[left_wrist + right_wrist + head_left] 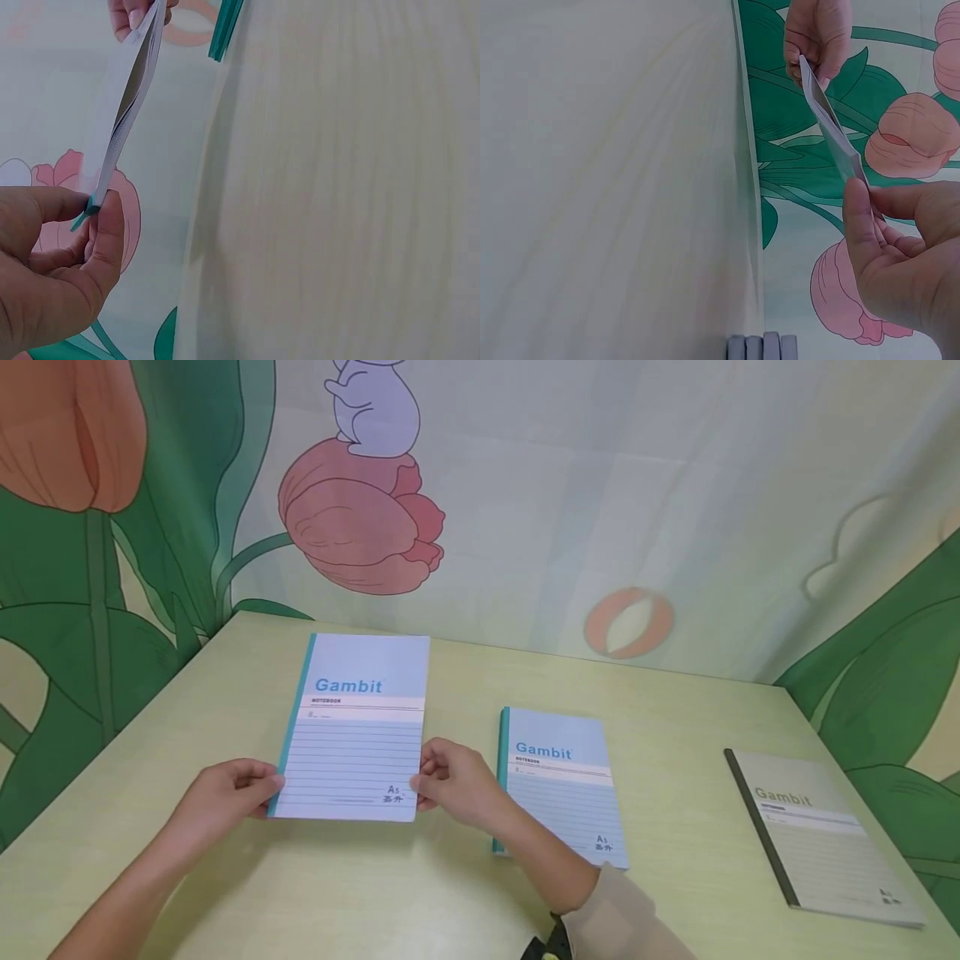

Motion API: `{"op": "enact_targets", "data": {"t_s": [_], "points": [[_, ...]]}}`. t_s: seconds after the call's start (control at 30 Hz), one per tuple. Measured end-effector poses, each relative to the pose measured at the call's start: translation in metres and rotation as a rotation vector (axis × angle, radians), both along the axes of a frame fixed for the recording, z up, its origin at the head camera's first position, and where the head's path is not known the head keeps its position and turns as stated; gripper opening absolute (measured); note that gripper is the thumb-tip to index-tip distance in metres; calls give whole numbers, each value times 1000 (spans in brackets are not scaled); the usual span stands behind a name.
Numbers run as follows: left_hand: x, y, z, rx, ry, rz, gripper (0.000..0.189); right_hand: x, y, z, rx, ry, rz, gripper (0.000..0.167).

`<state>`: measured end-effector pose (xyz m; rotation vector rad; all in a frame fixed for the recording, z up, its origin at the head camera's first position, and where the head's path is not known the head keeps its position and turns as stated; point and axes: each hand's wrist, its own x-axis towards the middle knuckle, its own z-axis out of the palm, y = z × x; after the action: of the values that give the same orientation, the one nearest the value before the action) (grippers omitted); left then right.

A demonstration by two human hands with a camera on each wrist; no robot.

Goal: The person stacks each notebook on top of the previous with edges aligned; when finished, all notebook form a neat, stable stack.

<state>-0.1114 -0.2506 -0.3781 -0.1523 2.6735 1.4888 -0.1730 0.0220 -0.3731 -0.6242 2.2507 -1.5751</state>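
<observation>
A blue Gambit notebook (358,747) with a teal spine is held up over the table, its cover facing me. My left hand (222,792) pinches its lower left corner at the spine. On the opposite side, my right hand (461,783) pinches the lower right edge between thumb and fingers. Seen from below in the left wrist view, the held notebook (129,109) has its pages slightly parted. Just right of my right hand lies a stack of blue notebooks (558,793), partly hidden by my forearm. Several stacked page edges (763,347) show in the right wrist view.
A grey Gambit notebook (821,839) with a dark spine lies at the table's right side. The pale wooden table (675,727) ends at the back against a curtain (525,510) printed with tulips and a rabbit.
</observation>
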Motion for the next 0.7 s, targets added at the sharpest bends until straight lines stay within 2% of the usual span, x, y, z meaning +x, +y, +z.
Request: {"op": "enact_targets", "data": {"t_s": [0.53, 0.7], "points": [[-3, 14, -4, 18, -29, -6, 37, 2, 15, 1, 44, 9, 6, 10], [-5, 23, -2, 25, -21, -11, 35, 0, 23, 2, 66, 23, -9, 9]]}}
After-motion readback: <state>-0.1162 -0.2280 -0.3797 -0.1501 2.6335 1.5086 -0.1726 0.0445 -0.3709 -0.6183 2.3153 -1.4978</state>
